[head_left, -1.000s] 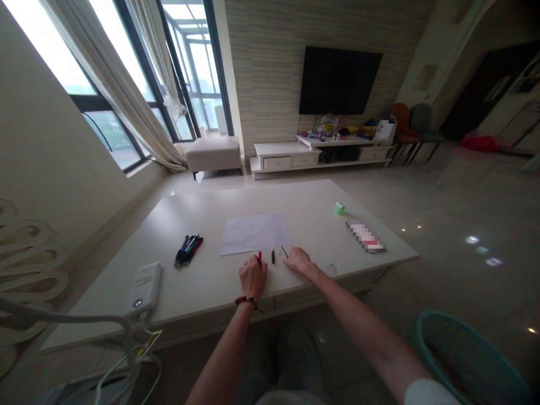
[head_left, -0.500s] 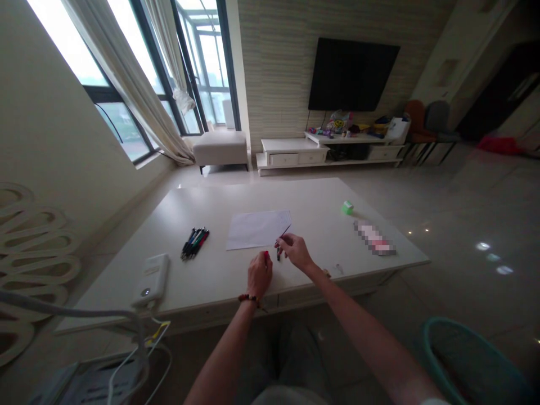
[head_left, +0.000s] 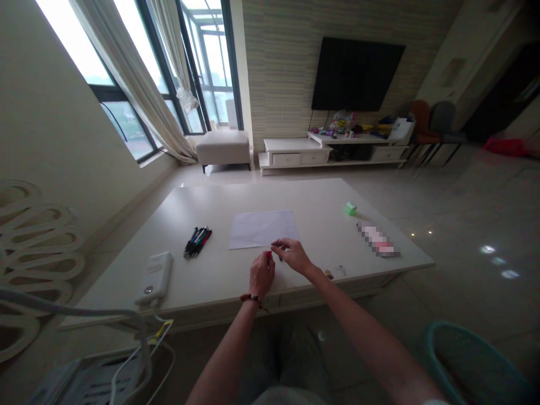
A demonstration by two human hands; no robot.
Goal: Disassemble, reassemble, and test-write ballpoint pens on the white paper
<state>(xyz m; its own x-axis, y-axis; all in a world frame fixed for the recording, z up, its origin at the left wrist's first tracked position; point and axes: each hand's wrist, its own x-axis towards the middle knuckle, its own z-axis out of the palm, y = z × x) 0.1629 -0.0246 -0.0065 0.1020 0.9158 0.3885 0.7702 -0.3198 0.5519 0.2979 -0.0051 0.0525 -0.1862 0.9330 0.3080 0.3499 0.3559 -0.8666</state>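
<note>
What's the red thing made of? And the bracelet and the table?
Red thing: probably plastic, as its color is bright and even, though little shows.
Bracelet: maybe wooden or stone beads, roundish and brownish; too small to tell their shine.
Table: perhaps painted or coated board, as its top is smooth, pale and softly shiny.

Left hand (head_left: 262, 274) gripping small red item (head_left: 269, 255) near front of surface (head_left: 304, 197). Right hand (head_left: 292, 256) pinching thin dark piece (head_left: 275, 243) just beside it. White paper (head_left: 257, 228) lying just beyond hands. Pens (head_left: 197, 242) lying bunched left of paper; white box (head_left: 154, 275) resting nearer front. Small green block (head_left: 350, 208) sitting at right. Television (head_left: 358, 73) hanging on far wall (head_left: 282, 67).
</note>
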